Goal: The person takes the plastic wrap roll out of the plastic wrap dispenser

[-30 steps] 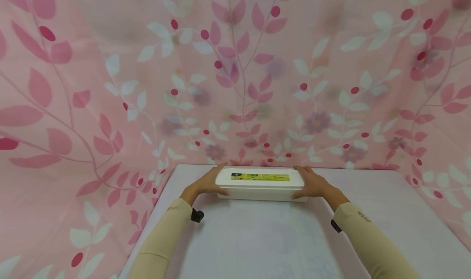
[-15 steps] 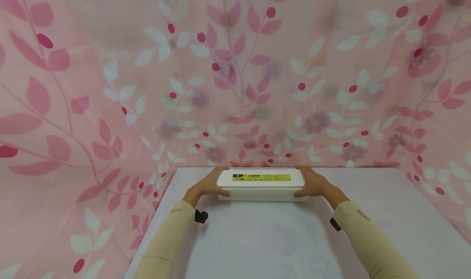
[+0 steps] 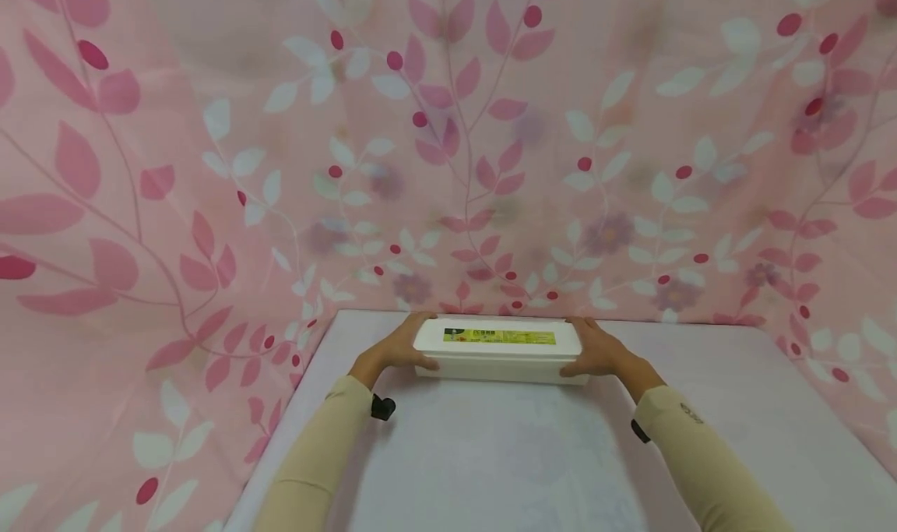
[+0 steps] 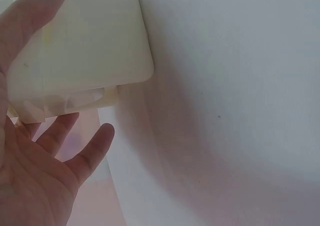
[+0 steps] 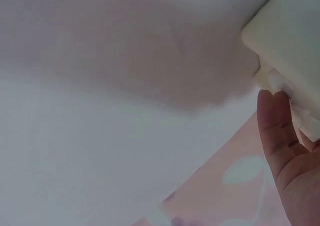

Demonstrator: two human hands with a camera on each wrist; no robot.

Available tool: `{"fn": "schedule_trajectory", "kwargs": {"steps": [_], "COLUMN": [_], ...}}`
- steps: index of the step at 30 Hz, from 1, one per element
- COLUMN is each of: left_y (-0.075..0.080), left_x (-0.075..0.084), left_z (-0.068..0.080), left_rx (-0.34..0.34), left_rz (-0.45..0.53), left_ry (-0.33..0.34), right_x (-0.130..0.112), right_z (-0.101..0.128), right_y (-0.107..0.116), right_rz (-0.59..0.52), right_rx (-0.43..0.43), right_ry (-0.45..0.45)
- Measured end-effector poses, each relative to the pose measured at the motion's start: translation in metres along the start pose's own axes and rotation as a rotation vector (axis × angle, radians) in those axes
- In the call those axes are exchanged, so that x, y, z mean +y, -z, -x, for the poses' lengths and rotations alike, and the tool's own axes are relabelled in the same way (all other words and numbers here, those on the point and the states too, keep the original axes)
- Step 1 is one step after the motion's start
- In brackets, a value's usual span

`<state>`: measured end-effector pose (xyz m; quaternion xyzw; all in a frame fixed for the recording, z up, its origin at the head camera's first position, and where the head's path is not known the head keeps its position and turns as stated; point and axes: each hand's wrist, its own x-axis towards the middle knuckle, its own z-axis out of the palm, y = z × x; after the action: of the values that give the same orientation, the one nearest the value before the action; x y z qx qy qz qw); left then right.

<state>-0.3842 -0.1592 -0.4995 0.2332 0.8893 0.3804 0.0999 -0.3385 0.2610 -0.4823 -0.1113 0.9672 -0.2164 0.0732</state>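
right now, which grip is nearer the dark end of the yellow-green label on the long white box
The bare left grip, holding the long white box by the end nearer the label's dark end; the bare right grip holds the opposite end.

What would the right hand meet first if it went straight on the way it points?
The white box, whose right end the right hand holds. Beyond it, the pink floral cloth looks next in line, though depth there is hard to judge.
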Motion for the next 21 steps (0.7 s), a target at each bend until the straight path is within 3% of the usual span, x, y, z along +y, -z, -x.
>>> {"fn": "schedule_trajectory", "kwargs": {"steps": [21], "left_y": [-0.001], "left_x": [0.002], "left_z": [-0.001], "left_rx": [0.004], "left_rz": [0.010], "left_ry": [0.041], "right_x": [0.009], "right_z": [-0.005], "right_y": [-0.003], "right_rz": [-0.079], "right_rx": [0.008], "right_ry": [0.009]}}
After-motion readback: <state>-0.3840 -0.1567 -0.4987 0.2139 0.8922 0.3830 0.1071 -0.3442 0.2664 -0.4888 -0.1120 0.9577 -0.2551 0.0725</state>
